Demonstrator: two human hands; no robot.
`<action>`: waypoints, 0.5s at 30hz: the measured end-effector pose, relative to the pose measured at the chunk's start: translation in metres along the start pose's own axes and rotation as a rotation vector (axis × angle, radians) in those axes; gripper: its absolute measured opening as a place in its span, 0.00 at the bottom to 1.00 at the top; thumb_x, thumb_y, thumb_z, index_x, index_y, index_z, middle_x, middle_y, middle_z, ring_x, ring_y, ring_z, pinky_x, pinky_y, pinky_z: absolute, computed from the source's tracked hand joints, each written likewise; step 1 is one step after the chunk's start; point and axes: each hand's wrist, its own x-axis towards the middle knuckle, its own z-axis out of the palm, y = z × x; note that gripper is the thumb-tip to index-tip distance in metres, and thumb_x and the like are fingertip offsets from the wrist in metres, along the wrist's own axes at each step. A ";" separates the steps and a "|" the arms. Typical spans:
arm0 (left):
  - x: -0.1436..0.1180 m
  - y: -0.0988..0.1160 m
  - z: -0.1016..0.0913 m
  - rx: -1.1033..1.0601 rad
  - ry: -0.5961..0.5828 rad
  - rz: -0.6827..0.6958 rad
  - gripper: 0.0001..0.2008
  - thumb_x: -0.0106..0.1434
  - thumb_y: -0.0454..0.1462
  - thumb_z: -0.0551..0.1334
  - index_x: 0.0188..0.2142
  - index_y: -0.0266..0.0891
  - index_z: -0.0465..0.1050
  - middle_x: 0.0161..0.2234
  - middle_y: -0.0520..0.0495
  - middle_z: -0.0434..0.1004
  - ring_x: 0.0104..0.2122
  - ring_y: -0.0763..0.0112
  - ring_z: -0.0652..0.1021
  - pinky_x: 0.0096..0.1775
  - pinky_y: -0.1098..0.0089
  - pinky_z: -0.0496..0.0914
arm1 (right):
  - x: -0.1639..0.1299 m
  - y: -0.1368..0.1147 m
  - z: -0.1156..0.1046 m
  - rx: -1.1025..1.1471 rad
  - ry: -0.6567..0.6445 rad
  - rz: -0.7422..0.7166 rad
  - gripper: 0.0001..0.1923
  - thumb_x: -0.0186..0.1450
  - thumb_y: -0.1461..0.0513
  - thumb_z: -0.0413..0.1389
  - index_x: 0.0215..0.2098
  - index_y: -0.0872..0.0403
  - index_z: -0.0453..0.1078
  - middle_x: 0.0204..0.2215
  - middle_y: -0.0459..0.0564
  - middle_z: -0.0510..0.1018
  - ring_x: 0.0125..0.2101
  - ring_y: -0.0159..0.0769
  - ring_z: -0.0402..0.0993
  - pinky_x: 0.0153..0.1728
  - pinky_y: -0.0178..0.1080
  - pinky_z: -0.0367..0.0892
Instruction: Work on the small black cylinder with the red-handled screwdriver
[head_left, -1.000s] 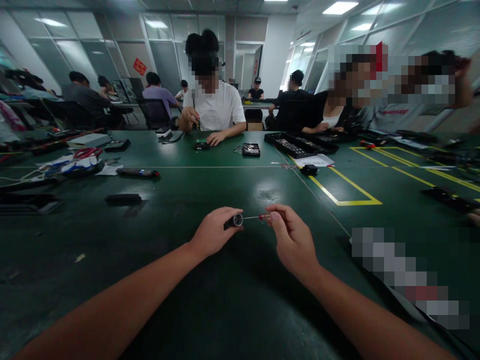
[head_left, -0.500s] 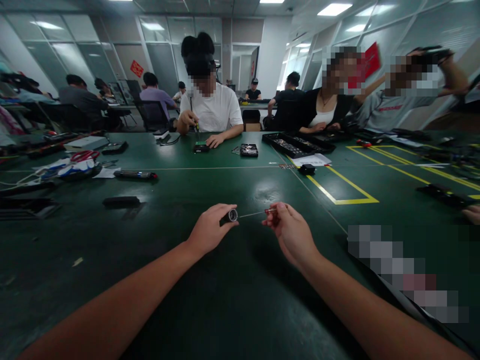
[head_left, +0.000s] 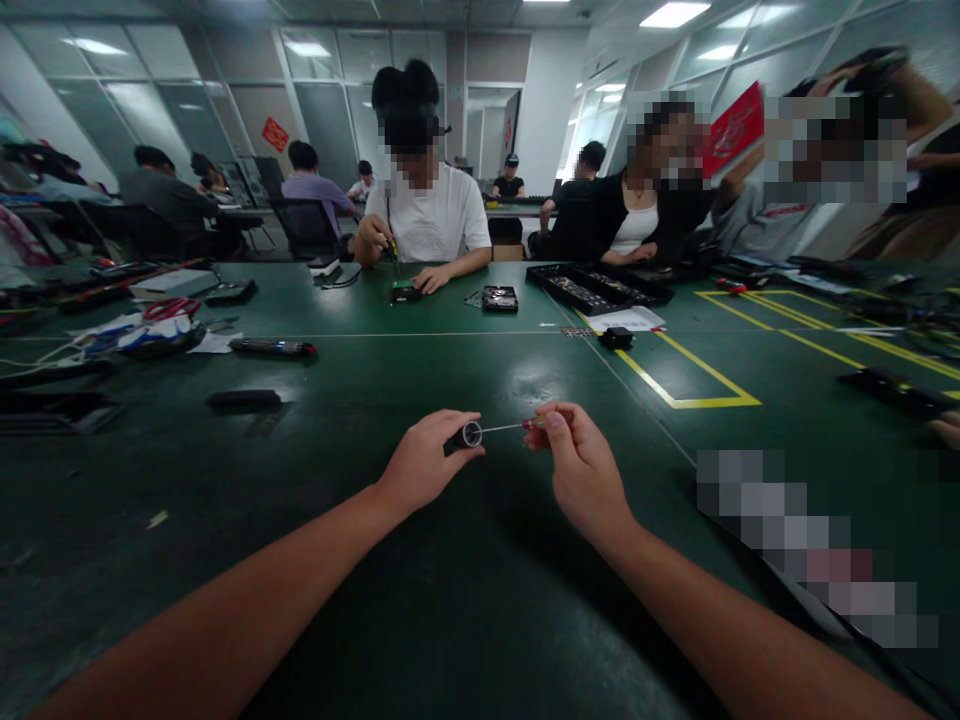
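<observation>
Both hands have barely shifted since a moment ago: the left hand (head_left: 424,462) grips one dark handle (head_left: 465,437), the right hand (head_left: 581,470) pinches one thin bit (head_left: 504,428), above the green table (head_left: 375,560) in a glass-walled room.

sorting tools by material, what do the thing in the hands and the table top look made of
Tool handle: dark, matte, likely plastic, with a shiny ring that looks like metal. Thin shaft: bright glint, probably steel. Table top: dark green mat, dull sheen, possibly rubber or vinyl.
</observation>
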 end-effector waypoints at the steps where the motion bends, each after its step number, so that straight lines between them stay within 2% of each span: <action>1: 0.000 0.000 0.000 -0.006 0.004 -0.001 0.20 0.63 0.37 0.70 0.54 0.39 0.75 0.50 0.44 0.79 0.51 0.62 0.78 0.55 0.56 0.73 | 0.000 0.000 0.000 -0.013 0.000 -0.010 0.14 0.72 0.50 0.51 0.41 0.51 0.69 0.31 0.48 0.78 0.31 0.37 0.75 0.36 0.42 0.71; 6: 0.000 0.000 0.001 -0.029 0.016 -0.021 0.20 0.63 0.37 0.70 0.54 0.40 0.75 0.50 0.45 0.79 0.51 0.61 0.78 0.55 0.56 0.73 | -0.001 -0.001 0.000 -0.061 -0.002 -0.033 0.13 0.72 0.52 0.50 0.41 0.51 0.69 0.30 0.47 0.77 0.31 0.37 0.74 0.35 0.41 0.70; 9: 0.000 0.001 0.001 -0.022 0.003 -0.015 0.20 0.62 0.36 0.70 0.54 0.40 0.75 0.50 0.44 0.80 0.51 0.61 0.79 0.55 0.56 0.73 | -0.002 -0.003 -0.001 -0.032 -0.045 -0.033 0.13 0.72 0.51 0.51 0.41 0.51 0.70 0.27 0.45 0.75 0.28 0.35 0.72 0.32 0.39 0.69; 12: 0.000 0.001 0.002 0.008 -0.020 -0.008 0.21 0.62 0.36 0.71 0.54 0.39 0.75 0.50 0.44 0.80 0.51 0.60 0.78 0.55 0.55 0.72 | -0.004 -0.007 -0.002 0.001 -0.078 -0.008 0.16 0.72 0.48 0.51 0.39 0.51 0.71 0.21 0.41 0.69 0.22 0.33 0.67 0.27 0.38 0.65; 15: 0.000 0.002 0.002 0.028 -0.044 -0.002 0.21 0.62 0.36 0.70 0.54 0.39 0.75 0.51 0.43 0.79 0.52 0.59 0.78 0.55 0.54 0.72 | -0.006 -0.008 -0.004 -0.084 -0.057 -0.014 0.19 0.73 0.48 0.50 0.37 0.52 0.73 0.20 0.42 0.69 0.22 0.33 0.67 0.26 0.38 0.64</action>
